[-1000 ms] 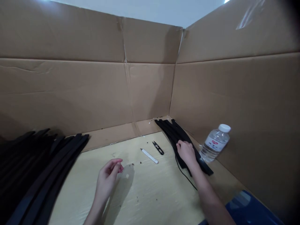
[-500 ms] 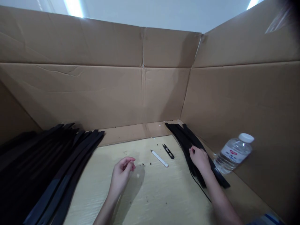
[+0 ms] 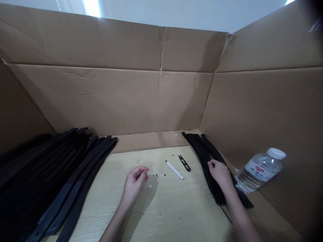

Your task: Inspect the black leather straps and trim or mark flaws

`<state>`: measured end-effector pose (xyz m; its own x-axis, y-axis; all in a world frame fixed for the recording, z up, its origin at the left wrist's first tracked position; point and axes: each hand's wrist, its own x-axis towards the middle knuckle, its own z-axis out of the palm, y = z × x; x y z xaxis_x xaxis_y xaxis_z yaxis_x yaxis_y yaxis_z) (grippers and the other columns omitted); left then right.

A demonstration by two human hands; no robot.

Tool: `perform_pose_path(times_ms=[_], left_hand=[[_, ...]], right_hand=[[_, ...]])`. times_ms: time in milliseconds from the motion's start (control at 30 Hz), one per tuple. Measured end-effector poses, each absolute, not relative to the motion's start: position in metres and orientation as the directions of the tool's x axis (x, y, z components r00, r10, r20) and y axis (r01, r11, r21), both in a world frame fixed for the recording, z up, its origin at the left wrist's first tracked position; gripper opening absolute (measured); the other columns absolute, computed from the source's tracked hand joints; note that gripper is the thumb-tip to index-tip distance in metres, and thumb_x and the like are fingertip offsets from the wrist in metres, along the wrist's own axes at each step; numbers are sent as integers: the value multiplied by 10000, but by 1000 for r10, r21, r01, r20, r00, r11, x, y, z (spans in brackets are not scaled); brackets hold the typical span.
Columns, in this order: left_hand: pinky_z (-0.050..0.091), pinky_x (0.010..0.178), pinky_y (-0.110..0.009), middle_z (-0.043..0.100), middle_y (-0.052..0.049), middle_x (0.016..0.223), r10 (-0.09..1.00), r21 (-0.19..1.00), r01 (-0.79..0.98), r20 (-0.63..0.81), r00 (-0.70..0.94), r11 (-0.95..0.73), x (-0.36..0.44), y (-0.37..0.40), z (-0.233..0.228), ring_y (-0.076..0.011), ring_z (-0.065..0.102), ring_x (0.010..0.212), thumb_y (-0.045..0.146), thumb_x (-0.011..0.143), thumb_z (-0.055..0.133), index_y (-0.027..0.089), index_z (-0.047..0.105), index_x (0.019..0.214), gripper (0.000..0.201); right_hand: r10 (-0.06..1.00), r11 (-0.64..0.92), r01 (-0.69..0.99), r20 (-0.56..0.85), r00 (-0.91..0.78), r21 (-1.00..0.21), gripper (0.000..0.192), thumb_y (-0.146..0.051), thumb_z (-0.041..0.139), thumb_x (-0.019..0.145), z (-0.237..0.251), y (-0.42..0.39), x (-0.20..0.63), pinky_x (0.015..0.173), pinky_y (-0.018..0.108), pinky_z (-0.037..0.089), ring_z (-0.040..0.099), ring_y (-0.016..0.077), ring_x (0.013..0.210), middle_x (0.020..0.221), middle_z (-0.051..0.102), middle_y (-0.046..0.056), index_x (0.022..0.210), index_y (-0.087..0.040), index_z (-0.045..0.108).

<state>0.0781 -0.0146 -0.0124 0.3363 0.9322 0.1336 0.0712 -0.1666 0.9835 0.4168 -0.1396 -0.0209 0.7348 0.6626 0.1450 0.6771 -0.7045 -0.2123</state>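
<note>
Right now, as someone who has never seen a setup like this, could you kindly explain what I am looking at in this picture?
The camera sits on a person's head, looking forward and down at their two bare hands over a pale wooden table walled in by cardboard. The right hand rests on a small pile of black straps. The left hand hovers loosely curled, holding nothing that I can see. Between them lie a white pen and small black snips. A bigger heap of straps lies at left, and a water bottle leans at right.
</note>
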Motion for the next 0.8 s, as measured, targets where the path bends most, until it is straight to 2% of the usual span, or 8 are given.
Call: perform_pose_path(times_ms=[333, 433, 533, 700, 800], left_hand=[[447, 588, -278, 600, -4, 602, 931, 978, 105, 133, 341, -179, 73, -9, -19, -169, 565, 589, 360, 754, 591, 144, 651, 822, 234], [450, 604, -271, 606, -3, 613, 923, 976, 112, 137, 361, -188, 72, -7, -20, -166, 571, 608, 354, 758, 597, 149, 661, 835, 229], [454, 610, -271, 611, -6, 616, 922, 976, 116, 132, 365, -185, 73, -7, -19, -168, 574, 614, 361, 743, 610, 151, 673, 821, 233], [466, 620, -285, 625, -20, 623, 937, 980, 138, 92, 337, -146, 74, -8, -15, -178, 581, 616, 375, 694, 637, 142, 697, 790, 259], [468, 628, -292, 635, -26, 630, 941, 979, 149, 81, 327, -136, 74, -8, -14, -182, 585, 619, 378, 681, 641, 140, 707, 782, 267]], right_hand=[[660, -720, 664, 100, 745, -202, 224, -269, 480, 954, -16, -136, 409, 679, 294, 409, 657, 254, 883, 892, 705, 122, 943, -194, 691], [656, -727, 659, 90, 750, -193, 213, -259, 487, 960, -15, -133, 406, 715, 303, 421, 638, 257, 920, 893, 688, 135, 971, -177, 683], [661, -723, 662, 79, 746, -197, 189, -250, 506, 965, -14, -131, 405, 765, 329, 452, 621, 236, 924, 883, 670, 105, 975, -150, 665], [674, -696, 670, 85, 734, -259, 214, -333, 565, 958, -16, -130, 405, 797, 376, 513, 623, 191, 886, 996, 642, 59, 1013, -138, 630], [692, -654, 683, 109, 714, -324, 197, -330, 577, 954, -21, -129, 407, 791, 369, 519, 629, 182, 865, 975, 648, 48, 984, -144, 635]])
